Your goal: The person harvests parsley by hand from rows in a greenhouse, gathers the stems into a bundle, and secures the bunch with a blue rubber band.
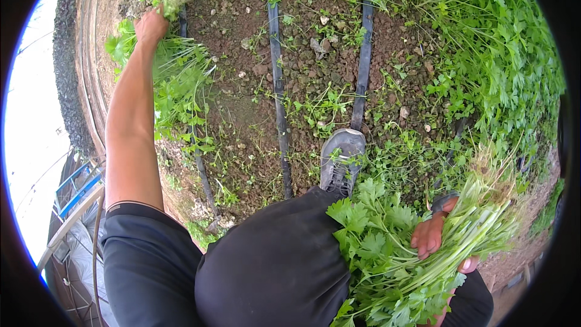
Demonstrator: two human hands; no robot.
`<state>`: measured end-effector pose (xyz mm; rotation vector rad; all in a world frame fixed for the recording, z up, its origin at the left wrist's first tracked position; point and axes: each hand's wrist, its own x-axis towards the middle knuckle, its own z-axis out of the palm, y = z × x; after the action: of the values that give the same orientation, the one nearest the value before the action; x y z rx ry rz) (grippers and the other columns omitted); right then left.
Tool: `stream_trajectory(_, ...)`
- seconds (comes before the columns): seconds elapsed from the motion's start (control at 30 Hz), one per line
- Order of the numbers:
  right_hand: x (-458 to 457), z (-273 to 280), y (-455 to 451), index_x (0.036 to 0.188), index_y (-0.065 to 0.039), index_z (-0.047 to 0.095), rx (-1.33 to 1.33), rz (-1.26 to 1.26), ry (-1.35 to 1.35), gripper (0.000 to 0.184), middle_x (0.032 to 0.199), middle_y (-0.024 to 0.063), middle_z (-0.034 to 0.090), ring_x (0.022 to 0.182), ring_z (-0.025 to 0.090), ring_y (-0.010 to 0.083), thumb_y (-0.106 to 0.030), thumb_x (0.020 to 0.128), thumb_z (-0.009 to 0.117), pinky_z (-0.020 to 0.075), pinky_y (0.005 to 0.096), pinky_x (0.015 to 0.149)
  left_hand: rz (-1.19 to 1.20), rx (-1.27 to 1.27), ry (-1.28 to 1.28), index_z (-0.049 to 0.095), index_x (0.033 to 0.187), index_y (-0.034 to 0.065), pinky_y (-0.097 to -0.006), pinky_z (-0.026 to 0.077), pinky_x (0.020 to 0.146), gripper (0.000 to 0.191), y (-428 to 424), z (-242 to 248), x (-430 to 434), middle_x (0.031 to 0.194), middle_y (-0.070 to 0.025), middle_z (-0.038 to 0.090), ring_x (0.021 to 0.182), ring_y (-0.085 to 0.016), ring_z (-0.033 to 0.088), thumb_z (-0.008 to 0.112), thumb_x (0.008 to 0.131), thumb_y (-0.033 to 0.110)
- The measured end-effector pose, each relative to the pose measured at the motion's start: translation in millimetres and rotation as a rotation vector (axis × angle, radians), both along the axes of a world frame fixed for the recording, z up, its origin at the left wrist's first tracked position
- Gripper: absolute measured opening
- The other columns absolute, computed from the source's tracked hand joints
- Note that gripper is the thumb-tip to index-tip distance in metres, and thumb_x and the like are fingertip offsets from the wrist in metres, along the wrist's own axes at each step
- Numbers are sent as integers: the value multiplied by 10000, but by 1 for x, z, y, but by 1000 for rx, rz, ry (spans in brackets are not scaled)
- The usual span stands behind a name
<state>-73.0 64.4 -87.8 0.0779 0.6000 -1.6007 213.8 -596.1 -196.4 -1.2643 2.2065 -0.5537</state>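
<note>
My right hand (429, 236) grips a thick bunch of leafy celery-like stems (472, 218) at the lower right. Its pale roots point up and away, and the broad green leaves hang over my thigh. A grey wrap shows on one finger of that hand. My left arm reaches far to the upper left, where my left hand (152, 25) is closed on a small tuft of the same greens (172, 7), blurred by motion. Just below that hand, a pile of cut-looking leafy stems (181, 77) lies along the bed's left edge.
Black drip-irrigation tapes (276, 54) run along the brown soil bed (236, 95), with sparse seedlings between them. Dense leafy plants (490, 45) stand along the right. My grey shoe (342, 159) is planted on the bed. A blue metal frame (77, 190) is at the far left.
</note>
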Motion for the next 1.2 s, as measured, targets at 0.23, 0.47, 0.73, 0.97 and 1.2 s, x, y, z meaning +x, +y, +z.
stream_trajectory(0.23,-3,1,3,1432,-1,235,-28,-3,16,937,955,167,624,857,666,349,-234,714,791,509,484,881,141,-97,188,589,1266,118,-453,510,865,478,-9,17,9,1177,-187,664,1084,-346,637,639,833,315)
stream_trajectory(0.47,-2,6,2,1425,4,224,10,-23,6,934,963,172,626,858,668,354,-237,720,786,508,490,883,554,504,810,662,1110,57,-347,476,803,359,-29,25,31,986,-52,664,856,-163,589,672,920,362)
stream_trajectory(0.73,5,4,7,1419,12,232,5,-41,29,921,948,168,630,838,666,345,-235,719,777,508,486,851,338,736,504,602,1194,24,-372,471,899,465,24,40,-45,1018,-105,680,1017,-253,615,698,871,344)
stream_trajectory(0.97,6,19,5,1382,20,298,98,-44,87,915,880,165,636,756,662,336,-270,667,792,506,481,794,-196,266,-318,656,1062,47,-466,432,970,239,14,28,-42,1006,-174,709,1010,-286,676,560,844,67)
stream_trajectory(1.2,9,9,8,1388,17,276,12,-22,57,908,909,167,634,790,668,347,-240,684,790,524,501,832,-194,116,-186,666,973,36,-407,455,911,201,35,93,-71,859,-180,704,837,-303,689,607,875,201)
